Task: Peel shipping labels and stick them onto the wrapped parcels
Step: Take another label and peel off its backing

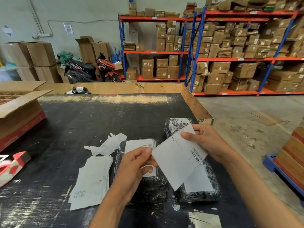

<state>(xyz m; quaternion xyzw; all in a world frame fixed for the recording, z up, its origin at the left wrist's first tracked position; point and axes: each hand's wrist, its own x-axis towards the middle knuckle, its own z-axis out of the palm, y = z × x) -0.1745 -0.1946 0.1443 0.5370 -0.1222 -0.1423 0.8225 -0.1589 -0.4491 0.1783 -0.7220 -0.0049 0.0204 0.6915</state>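
Your left hand pinches the lower-left corner of a shipping label; your right hand has its grip on the upper edge. You hold it just above two black wrapped parcels on the desk, beside the label stack.

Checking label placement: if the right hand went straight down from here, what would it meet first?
Probably the black wrapped parcel under the white shipping label the right hand holds; depth is unclear.
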